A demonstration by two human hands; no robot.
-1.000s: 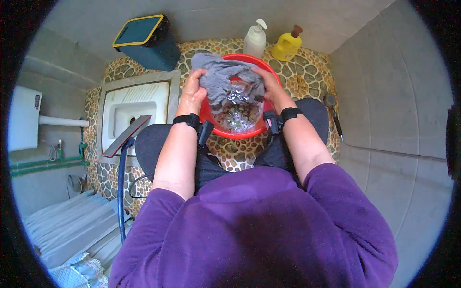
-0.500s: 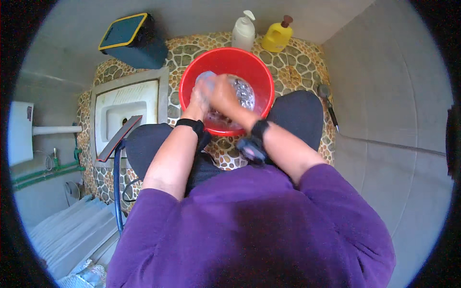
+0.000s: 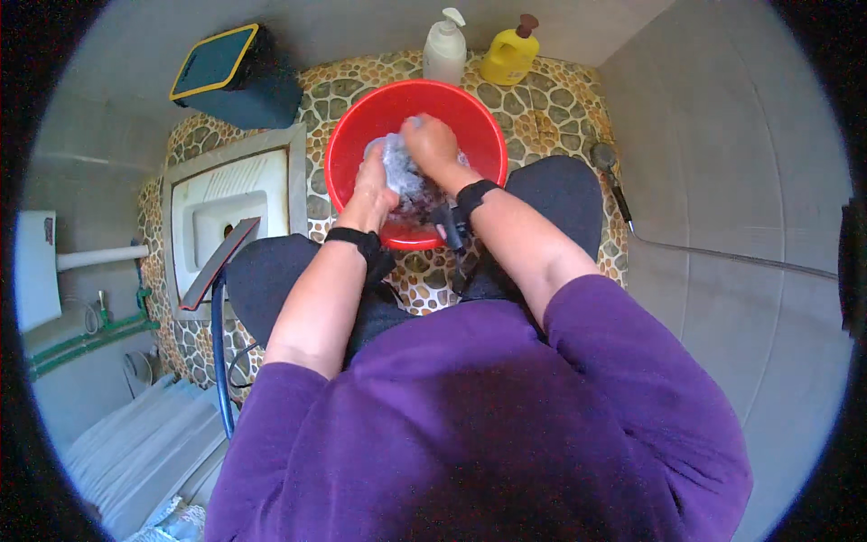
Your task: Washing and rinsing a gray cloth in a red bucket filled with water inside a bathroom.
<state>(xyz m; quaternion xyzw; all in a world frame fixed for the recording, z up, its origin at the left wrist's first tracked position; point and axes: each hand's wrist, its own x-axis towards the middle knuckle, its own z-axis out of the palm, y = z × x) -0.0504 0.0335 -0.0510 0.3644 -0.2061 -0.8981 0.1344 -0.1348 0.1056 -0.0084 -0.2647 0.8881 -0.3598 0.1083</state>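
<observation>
Cloth (image 3: 400, 168): wet, grey-blue and bunched up, between our two hands, inside the red basin's outline as we look down.
Left hand (image 3: 368, 193): at the cloth's near-left side, thumb and fingers closed around the bundle.
Right hand (image 3: 430, 144): across the cloth's right side, fingers curled in and seemingly clamped on a fold; blur hides their tips from us.
Red basin (image 3: 483, 135): on the pebble-patterned floor (image 3: 551, 122), between our knees; we see dark, wet-looking contents low inside it, partly hidden by our hands.
Step in hand: we judge this to be hand-scrubbing, the left hand steadying the bundle while the right works against it.
Next move: as we read it, more rubbing calls for a firm left grip and a fresh fold under the right fingers, with the cloth kept within the rim so that drips fall inside.
Dark wrist device (image 3: 450, 226): hanging by our right wrist, close to the near rim; we would do well to keep it clear of the water.
Bottles: a white pump bottle (image 3: 444, 56) just beyond the far rim, and a yellow bottle (image 3: 510, 59) to its right, both standing upright, our hands on neither.
</observation>
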